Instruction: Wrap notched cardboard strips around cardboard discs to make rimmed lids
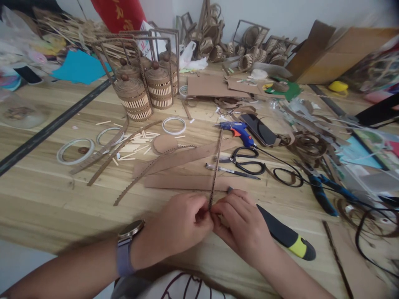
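Both hands meet at the near end of a thin corrugated cardboard strip (216, 170), which points away from me across the table. My left hand (183, 222), with a watch on its wrist, is closed in a pinch on that end. Against it, my right hand (238, 222) pinches the same strip; the fingertips partly hide the gripped end. A black and yellow utility knife (282, 232) lies under and beside my right hand. Just beyond are flat cardboard pieces (183, 182), a pen (233, 170), black-handled scissors (249, 161) and a blue glue gun (238, 130).
Lantern-like cardboard and stick models (132, 97) stand at the back left. Tape rings (75, 151), small wooden sticks (137, 143) and a cardboard disc (165, 144) lie left of centre. At right are a phone (258, 129), pliers (322, 193), cables and a cardboard box (339, 54).
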The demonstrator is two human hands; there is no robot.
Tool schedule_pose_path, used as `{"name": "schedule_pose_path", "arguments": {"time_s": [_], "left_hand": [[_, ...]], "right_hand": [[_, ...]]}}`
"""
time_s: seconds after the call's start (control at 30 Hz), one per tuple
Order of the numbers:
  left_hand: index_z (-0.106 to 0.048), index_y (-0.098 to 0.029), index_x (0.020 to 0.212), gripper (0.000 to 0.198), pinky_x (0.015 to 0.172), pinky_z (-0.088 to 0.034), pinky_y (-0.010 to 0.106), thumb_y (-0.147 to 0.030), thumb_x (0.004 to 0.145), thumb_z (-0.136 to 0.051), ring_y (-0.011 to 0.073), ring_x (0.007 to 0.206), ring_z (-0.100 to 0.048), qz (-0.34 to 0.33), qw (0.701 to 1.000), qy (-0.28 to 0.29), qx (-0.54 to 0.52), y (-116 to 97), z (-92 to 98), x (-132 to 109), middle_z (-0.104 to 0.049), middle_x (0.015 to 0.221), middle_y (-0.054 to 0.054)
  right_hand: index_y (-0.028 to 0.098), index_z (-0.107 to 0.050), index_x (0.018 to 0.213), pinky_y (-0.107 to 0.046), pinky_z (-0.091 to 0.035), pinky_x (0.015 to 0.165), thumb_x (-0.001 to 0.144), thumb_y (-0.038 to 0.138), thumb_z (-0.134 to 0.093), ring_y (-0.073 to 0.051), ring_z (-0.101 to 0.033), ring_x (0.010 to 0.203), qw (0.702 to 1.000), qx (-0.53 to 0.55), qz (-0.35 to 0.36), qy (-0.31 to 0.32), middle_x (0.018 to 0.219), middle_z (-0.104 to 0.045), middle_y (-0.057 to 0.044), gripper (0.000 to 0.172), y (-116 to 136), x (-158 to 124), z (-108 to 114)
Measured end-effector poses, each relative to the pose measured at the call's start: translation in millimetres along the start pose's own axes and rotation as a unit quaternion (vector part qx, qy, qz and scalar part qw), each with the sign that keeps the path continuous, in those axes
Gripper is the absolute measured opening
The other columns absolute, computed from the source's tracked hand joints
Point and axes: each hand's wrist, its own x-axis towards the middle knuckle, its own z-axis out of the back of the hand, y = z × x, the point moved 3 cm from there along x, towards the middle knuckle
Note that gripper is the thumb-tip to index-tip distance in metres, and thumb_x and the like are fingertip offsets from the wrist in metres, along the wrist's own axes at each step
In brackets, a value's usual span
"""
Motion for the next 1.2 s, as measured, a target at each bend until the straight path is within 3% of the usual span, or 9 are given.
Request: {"name": "schedule_pose_path", "arguments": {"time_s": [0.33, 0.6, 0.8, 1.03, 1.2], "left_hand": [[-0.039, -0.019, 0.057, 0.019, 0.049, -0.022, 0.025, -0.011, 0.071, -0.050, 0.0091, 0.051, -0.036, 0.039, 0.996, 0.004, -0.080, 2, -1.0, 2, -0.040, 0.053, -0.006], [-0.041, -0.018, 0.058, 0.016, 0.051, -0.026, 0.022, -0.011, 0.071, -0.049, 0.0080, 0.054, -0.037, 0.009, 0.992, 0.023, -0.128, -2, 7.2, 4, -0.039, 0.054, -0.007], [-0.044, -0.018, 0.060, 0.013, 0.050, -0.028, 0.020, -0.012, 0.070, -0.050, 0.0079, 0.055, -0.039, 0.010, 0.983, 0.056, -0.174, -3, 9.4, 5, -0.042, 0.056, -0.007], [-0.049, -0.018, 0.067, 0.013, 0.049, -0.029, 0.018, -0.017, 0.080, -0.050, 0.0085, 0.058, -0.040, 0.041, 0.975, 0.056, -0.211, 1, 7.3, 4, -0.044, 0.060, -0.007], [-0.052, -0.018, 0.071, 0.023, 0.053, -0.031, 0.020, -0.030, 0.091, -0.051, 0.0096, 0.061, -0.043, 0.035, 0.975, 0.077, -0.207, 1, 8.1, 4, -0.047, 0.064, -0.006]], "right_hand": [[0.019, -0.053, 0.082, -0.035, -0.045, 0.075, 0.092, 0.013, -0.051, -0.017, -0.057, 0.063, 1.000, -0.030, 0.004, 0.009, 0.069, -0.064, -0.001, 0.012, 4, 1, -1], [0.023, -0.050, 0.080, -0.027, -0.045, 0.064, 0.083, 0.005, -0.048, -0.014, -0.053, 0.064, 0.984, 0.157, -0.076, 0.023, 0.066, -0.055, 0.003, 0.018, -11, 6, 7], [0.023, -0.051, 0.077, -0.025, -0.046, 0.060, 0.081, 0.006, -0.049, -0.013, -0.055, 0.063, 0.969, 0.220, -0.103, 0.046, 0.066, -0.057, 0.003, 0.017, -15, 7, 10], [0.021, -0.060, 0.095, -0.032, -0.052, 0.068, 0.086, 0.018, -0.062, -0.019, -0.063, 0.077, 0.992, 0.106, -0.055, -0.046, 0.082, -0.066, -0.004, 0.009, -14, 4, 15], [0.022, -0.061, 0.091, -0.031, -0.055, 0.069, 0.089, 0.011, -0.059, -0.018, -0.065, 0.082, 0.989, 0.116, -0.069, -0.057, 0.085, -0.067, -0.004, 0.011, -13, 4, 15]]}}
